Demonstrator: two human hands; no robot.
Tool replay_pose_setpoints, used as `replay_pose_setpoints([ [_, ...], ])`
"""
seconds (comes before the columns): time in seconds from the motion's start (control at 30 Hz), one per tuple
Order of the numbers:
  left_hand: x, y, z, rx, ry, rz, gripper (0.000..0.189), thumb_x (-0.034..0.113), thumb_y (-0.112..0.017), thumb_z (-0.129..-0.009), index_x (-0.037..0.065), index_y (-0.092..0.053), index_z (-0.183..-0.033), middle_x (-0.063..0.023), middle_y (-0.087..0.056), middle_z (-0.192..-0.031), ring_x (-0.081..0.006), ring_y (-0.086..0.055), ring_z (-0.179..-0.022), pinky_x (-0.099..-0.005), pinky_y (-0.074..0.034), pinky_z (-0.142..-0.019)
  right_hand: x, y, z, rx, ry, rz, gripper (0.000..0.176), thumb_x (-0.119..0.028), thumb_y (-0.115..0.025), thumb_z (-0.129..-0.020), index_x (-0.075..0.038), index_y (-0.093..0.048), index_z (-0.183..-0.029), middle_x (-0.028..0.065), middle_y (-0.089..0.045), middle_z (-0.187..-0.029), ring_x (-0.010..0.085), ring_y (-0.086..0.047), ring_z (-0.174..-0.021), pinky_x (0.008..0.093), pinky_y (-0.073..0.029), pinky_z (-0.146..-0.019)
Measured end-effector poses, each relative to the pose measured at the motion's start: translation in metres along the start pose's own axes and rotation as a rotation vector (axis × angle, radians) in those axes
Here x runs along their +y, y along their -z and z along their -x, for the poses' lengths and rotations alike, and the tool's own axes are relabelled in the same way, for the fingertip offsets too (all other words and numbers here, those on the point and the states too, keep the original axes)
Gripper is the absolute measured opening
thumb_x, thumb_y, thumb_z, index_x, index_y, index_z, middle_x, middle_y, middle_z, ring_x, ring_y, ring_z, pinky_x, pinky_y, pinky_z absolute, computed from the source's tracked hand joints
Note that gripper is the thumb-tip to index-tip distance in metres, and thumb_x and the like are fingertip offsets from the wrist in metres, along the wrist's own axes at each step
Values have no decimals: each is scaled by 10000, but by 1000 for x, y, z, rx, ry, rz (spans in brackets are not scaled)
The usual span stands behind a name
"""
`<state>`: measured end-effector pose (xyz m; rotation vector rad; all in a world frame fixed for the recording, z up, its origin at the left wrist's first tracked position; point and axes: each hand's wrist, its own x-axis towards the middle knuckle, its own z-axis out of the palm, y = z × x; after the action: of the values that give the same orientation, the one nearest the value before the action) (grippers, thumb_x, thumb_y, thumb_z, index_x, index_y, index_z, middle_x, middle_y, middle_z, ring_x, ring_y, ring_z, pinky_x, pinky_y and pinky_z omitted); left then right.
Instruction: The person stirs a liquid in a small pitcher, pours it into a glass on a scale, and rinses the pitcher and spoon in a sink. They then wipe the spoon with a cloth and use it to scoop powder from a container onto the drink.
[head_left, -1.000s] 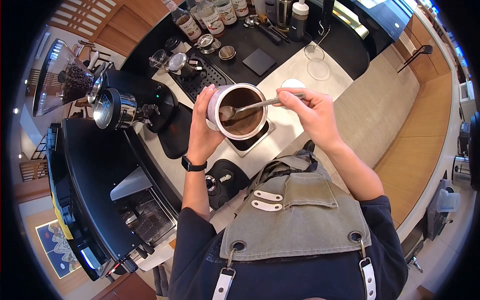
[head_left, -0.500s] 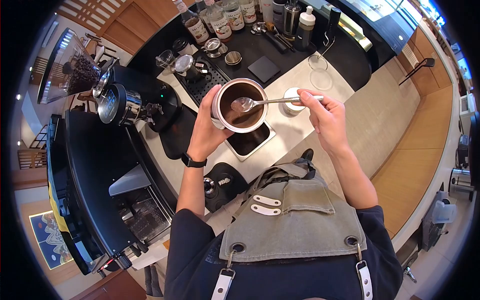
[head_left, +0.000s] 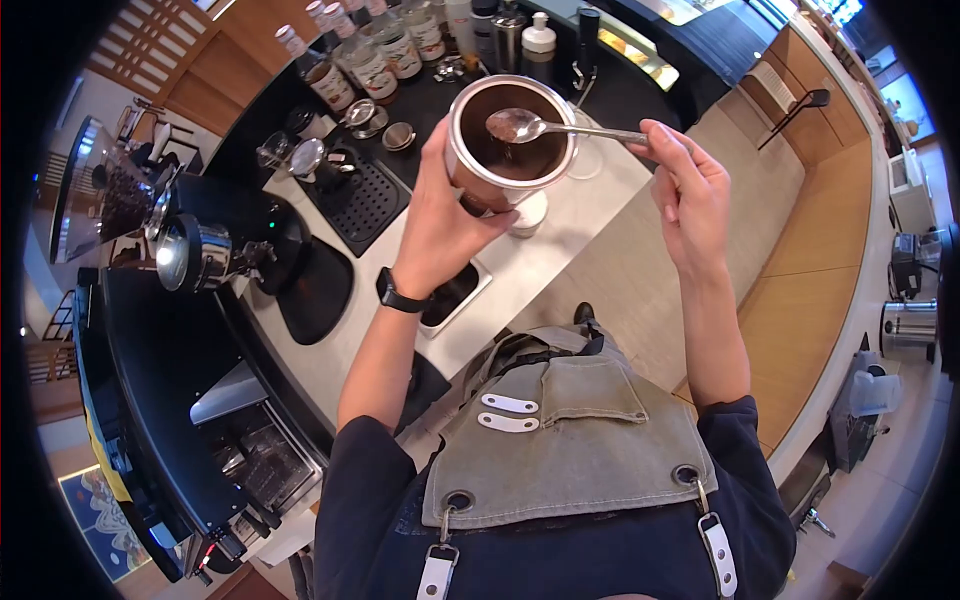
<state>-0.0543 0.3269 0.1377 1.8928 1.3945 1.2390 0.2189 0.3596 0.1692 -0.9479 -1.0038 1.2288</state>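
Note:
My left hand [head_left: 445,215] is wrapped round a round canister [head_left: 467,165] with a pale metal rim, tilted so its mouth faces me. Dark brown powder lies inside, partly in shadow. In a pinch grip, my right hand [head_left: 690,190] holds the handle end of a metal spoon [head_left: 590,130]. The spoon's bowl is over the canister's mouth and carries some brown powder. Just below the canister, a white round container [head_left: 528,214] stands on the pale counter, partly hidden by my left hand.
Syrup bottles [head_left: 370,70] line the back of the counter, near a pump bottle [head_left: 538,45]. A black drip tray [head_left: 362,205] and a small sink [head_left: 455,300] lie to the left. Further left stands a coffee grinder [head_left: 200,245] with a bean hopper [head_left: 110,190].
Both hands have lifted up and away from my body with the canister and spoon. The spoon's bowl now sits higher in the canister's mouth. My view has shifted to the right.

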Motion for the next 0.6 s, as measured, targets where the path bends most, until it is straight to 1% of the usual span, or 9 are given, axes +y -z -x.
replay_pose_setpoints([
  [0.03,4,-18,-4,3,45,52,1161,39,-945,-640,22,-266,-1582,-227,-516,-1459,-376,-551,-1351,-434,-465,-1118,-6,14,-5,5,21,11,265,-168,-724,-1002,61,-761,-1131,156,-790,-966,-19,-422,-502,182,-253,-452],
  [0.1,13,-54,-13,25,64,109,1164,46,-944,-639,10,-260,-1581,-233,-491,-1472,-381,-519,-1374,-439,-436,-1147,-20,33,-12,39,44,36,268,-158,-721,-1002,69,-755,-1139,168,-790,-977,-17,-427,-515,179,-255,-463],
  [0.2,20,-113,-22,77,107,200,1174,70,-935,-654,0,-226,-1587,-246,-456,-1495,-390,-480,-1408,-446,-411,-1173,-27,74,-25,46,17,68,268,-160,-718,-1003,64,-755,-1146,166,-790,-978,-11,-414,-506,180,-251,-462],
  [0.3,9,-178,-27,148,124,265,1193,102,-929,-671,-9,-183,-1594,-255,-450,-1503,-399,-482,-1406,-448,-409,-1179,-20,111,-40,78,-24,90,275,-172,-720,-1003,60,-754,-1148,166,-792,-984,-8,-396,-495,184,-251,-458],
  [0.37,-1,-216,-26,169,169,307,1193,120,-929,-675,-15,-176,-1590,-261,-446,-1507,-401,-484,-1405,-451,-407,-1182,-11,135,-50,100,-62,107,279,-182,-723,-1002,58,-754,-1143,167,-792,-987,-6,-383,-487,188,-248,-455],
  [0.43,-5,-245,-26,178,223,341,1182,127,-931,-677,-22,-183,-1580,-264,-443,-1512,-402,-492,-1397,-456,-407,-1184,-1,155,-57,116,-101,110,283,-189,-726,-1001,56,-752,-1141,168,-790,-992,-4,-372,-478,191,-247,-451],
  [0.53,-22,-286,-27,218,250,341,1165,127,-929,-680,-28,-195,-1571,-260,-450,-1505,-400,-494,-1395,-459,-407,-1186,10,180,-67,123,-143,93,284,-196,-726,-1003,49,-748,-1145,170,-784,-1014,-2,-361,-463,187,-245,-435],
  [0.6,-34,-308,-30,238,277,359,1183,128,-930,-682,-32,-178,-1581,-257,-419,-1525,-391,-462,-1422,-460,-407,-1188,14,191,-73,122,-154,77,278,-200,-721,-1008,39,-744,-1149,174,-775,-1040,-3,-357,-450,176,-244,-413],
])
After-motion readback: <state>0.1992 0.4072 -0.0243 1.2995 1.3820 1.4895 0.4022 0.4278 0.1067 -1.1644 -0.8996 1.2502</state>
